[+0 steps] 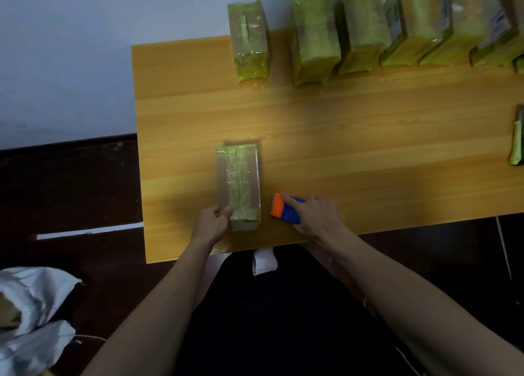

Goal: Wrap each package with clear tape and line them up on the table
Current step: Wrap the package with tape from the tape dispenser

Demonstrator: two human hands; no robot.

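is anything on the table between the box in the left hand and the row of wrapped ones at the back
Nothing visible does. The box held by the left hand faces bare tabletop up to the row of wrapped packages. The blue and orange tool under the right hand sits off to its right, beside the box.

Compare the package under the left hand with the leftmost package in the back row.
The near package lies flat by the table's front edge, gripped by the left hand; the back-row package stands untouched at the far edge. The near one shows more bare cardboard. Both are taped boxes.
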